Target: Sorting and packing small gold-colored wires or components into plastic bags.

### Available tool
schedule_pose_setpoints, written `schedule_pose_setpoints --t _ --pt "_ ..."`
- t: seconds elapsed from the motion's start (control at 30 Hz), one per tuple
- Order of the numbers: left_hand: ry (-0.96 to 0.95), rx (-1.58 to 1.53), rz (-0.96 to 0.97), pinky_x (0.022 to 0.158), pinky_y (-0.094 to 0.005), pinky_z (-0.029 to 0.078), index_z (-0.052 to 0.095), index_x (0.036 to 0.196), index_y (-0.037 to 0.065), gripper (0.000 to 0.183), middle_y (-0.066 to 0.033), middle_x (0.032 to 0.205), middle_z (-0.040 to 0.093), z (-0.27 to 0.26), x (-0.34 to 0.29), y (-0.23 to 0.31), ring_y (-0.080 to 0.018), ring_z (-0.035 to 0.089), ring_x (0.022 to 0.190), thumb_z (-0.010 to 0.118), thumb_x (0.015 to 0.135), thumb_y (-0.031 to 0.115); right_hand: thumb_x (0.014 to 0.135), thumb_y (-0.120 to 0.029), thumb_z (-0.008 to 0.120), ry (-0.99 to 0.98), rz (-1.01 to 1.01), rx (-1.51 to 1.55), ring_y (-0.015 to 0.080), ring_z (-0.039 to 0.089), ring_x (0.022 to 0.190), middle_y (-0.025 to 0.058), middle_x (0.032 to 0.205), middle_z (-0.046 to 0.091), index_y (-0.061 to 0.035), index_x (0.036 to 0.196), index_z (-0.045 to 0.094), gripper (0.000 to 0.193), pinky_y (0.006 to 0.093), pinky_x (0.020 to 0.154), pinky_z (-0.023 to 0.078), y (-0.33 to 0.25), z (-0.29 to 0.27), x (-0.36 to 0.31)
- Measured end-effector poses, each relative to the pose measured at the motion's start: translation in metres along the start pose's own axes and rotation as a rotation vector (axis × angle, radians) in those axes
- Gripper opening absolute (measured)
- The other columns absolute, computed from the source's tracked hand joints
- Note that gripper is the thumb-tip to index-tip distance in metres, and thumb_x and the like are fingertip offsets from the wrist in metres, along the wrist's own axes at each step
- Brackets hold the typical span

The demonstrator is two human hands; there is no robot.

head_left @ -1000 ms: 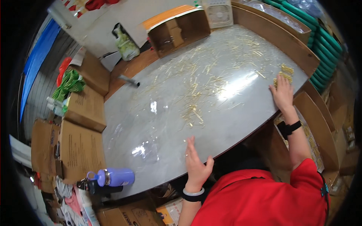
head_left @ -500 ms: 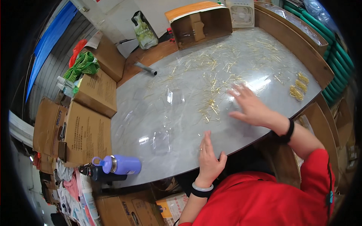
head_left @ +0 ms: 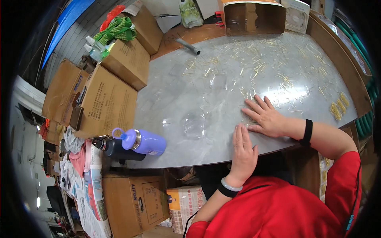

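Many thin gold-coloured metal hooks [head_left: 258,71] lie scattered across the grey table. My right hand [head_left: 266,119] rests palm down over the near edge of the scatter, fingers spread. Close beside it, my left hand [head_left: 243,155] is at the table's front edge. Its fingers are stretched out side by side, their tips near the right thumb. No object shows in either hand; what lies under the palms is hidden. Bundles of gold hooks [head_left: 339,106] sit together at the table's right side. Left of my hands lies a clear plastic bag [head_left: 194,126].
A purple bottle [head_left: 149,142] and a dark bottle [head_left: 119,149] stand at the left front corner. Cardboard boxes [head_left: 109,101] line the left side. At the back are a grey tube [head_left: 187,46], an open carton [head_left: 256,20] and a white fan [head_left: 297,16]. A cardboard wall [head_left: 341,59] borders the right.
My right hand has come down onto the table, drawing nearer my left hand. The view has shifted, so the table and bottles appear farther right and higher.
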State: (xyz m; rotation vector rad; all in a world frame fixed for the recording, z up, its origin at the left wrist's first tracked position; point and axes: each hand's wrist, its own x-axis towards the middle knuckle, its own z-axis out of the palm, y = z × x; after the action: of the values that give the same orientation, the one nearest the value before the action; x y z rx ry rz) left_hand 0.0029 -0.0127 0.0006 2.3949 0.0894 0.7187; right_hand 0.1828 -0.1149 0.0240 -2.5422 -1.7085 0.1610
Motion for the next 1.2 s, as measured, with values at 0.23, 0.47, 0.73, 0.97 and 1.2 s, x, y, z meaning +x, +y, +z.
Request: schedule_pose_setpoints --t 0.23,0.47,0.73,0.97,1.2 --pt "-0.218 0.355 0.032 0.119 -0.0577 0.026 0.033 0.144 -0.018 0.070 -0.0354 0.152 0.031 -0.009 0.000 -0.003 -0.0497 0.029 0.143 0.063 0.096 0.025 0.101 -0.052 0.047 0.129 -0.057 -0.013 0.0446 0.023 0.149 0.0183 0.160 0.033 -0.0101 0.152 0.040 0.066 0.0599 0.121 0.018 0.004 0.002 -0.053" --pt "-0.306 0.315 0.032 0.121 -0.0562 0.020 0.024 0.149 -0.016 0.072 -0.0354 0.156 0.025 -0.003 0.008 0.001 -0.0504 0.026 0.145 0.058 0.099 0.022 0.093 -0.022 0.066 0.340 -0.094 0.333 0.0424 0.039 0.140 0.0187 0.150 0.045 -0.0079 0.134 0.056 0.044 0.0531 0.117 0.033 -0.011 0.019 -0.054" --pt "-0.172 -0.793 -0.296 0.124 -0.0458 0.018 0.005 0.159 -0.006 0.081 -0.0257 0.165 0.012 0.001 0.004 0.007 -0.0378 0.016 0.153 0.054 0.097 0.011 0.094 -0.034 0.064 0.517 0.255 0.128 0.0388 0.041 0.141 0.0170 0.148 0.049 -0.0119 0.134 0.059 0.046 0.0604 0.116 0.027 -0.067 0.010 -0.053" --pt "-0.166 -0.335 -0.167 0.122 -0.0532 0.020 0.018 0.156 -0.008 0.080 -0.0267 0.161 0.022 -0.015 0.002 -0.003 -0.0399 0.022 0.151 0.062 0.091 0.007 0.093 -0.018 0.062 0.526 0.168 0.210 0.0391 0.044 0.136 0.0171 0.137 0.054 -0.0082 0.123 0.061 0.032 0.0530 0.115 0.034 -0.033 0.024 -0.050" --pt "-0.320 0.239 -0.024 0.120 -0.0573 0.020 0.023 0.153 -0.010 0.094 -0.0311 0.154 0.030 -0.021 0.012 -0.012 -0.0459 0.027 0.147 0.075 0.089 0.035 0.087 -0.014 0.071 0.588 -0.008 0.585 0.0375 0.056 0.120 0.0167 0.128 0.057 -0.0032 0.118 0.061 0.035 0.0466 0.107 0.041 -0.032 0.017 -0.065"
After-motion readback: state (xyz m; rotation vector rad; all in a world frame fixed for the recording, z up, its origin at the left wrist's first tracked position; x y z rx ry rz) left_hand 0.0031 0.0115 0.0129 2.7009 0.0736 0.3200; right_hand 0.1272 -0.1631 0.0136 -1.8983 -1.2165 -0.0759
